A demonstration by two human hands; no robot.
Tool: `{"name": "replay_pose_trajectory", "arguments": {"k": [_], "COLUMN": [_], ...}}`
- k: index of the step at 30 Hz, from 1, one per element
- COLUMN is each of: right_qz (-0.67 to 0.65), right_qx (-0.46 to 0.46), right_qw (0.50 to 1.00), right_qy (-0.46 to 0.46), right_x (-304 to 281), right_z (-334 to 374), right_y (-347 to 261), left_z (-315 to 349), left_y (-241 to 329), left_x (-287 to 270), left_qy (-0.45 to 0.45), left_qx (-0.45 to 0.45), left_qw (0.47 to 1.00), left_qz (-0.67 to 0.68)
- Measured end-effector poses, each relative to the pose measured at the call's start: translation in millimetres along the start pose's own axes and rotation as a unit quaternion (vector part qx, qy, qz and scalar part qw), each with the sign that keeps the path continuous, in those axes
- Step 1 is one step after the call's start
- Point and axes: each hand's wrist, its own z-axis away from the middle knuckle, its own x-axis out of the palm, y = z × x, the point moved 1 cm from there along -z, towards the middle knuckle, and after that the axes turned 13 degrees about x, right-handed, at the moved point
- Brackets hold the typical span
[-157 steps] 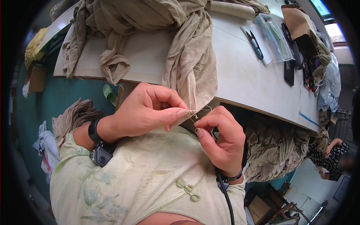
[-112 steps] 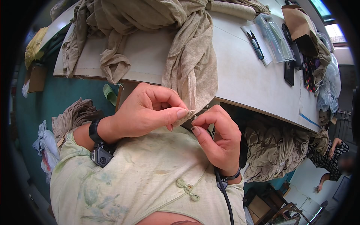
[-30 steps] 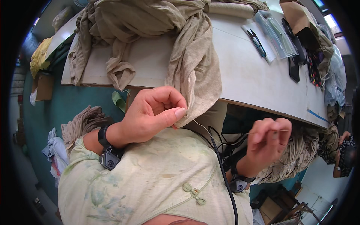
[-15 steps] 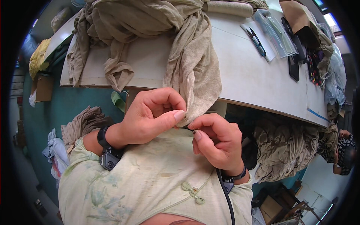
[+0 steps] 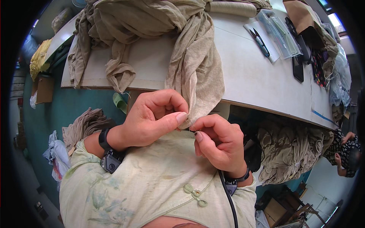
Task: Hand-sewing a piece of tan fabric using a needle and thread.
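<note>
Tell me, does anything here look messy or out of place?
The beige fabric lies bunched on the white table, one end hanging off the edge where both hands pinch it. More cloth sits heaped on the floor.

The scene is viewed from a single wide fisheye camera worn on the head and aimed steeply downward and forward. The wearer's pale green patterned shirt (image 5: pixel 152 193) is seen very close at the lower edge, with both forearms entering from below. The white flat counter (image 5: pixel 258 79) is seen beyond, its straight edge bent by the lens. Dark vignetting is shown at the rim. No second view is provided, so nothing is shared.
</note>
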Motion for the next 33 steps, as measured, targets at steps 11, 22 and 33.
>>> {"name": "replay_pose_trajectory", "arguments": {"k": [11, 22, 33], "right_qz": [-0.004, 0.002, 0.008], "right_qx": [-0.005, -0.01, -0.014], "right_qw": [1.0, 1.0, 0.999], "right_qy": [0.001, -0.001, 0.032], "right_x": [1.4, 0.8, 4.2], "right_z": [-1.2, -1.9, -2.3], "right_y": [0.7, 1.4, 3.5], "left_z": [0.3, 0.3, 0.8], "left_y": [-0.7, 0.0, -3.5], "left_x": [-1.8, -2.3, -3.2], "left_qy": [-0.007, -0.009, -0.001], "left_qx": [0.0, -0.004, 0.005], "left_qw": [1.0, 1.0, 1.0], "left_qz": [-0.005, 0.006, 0.026]}}
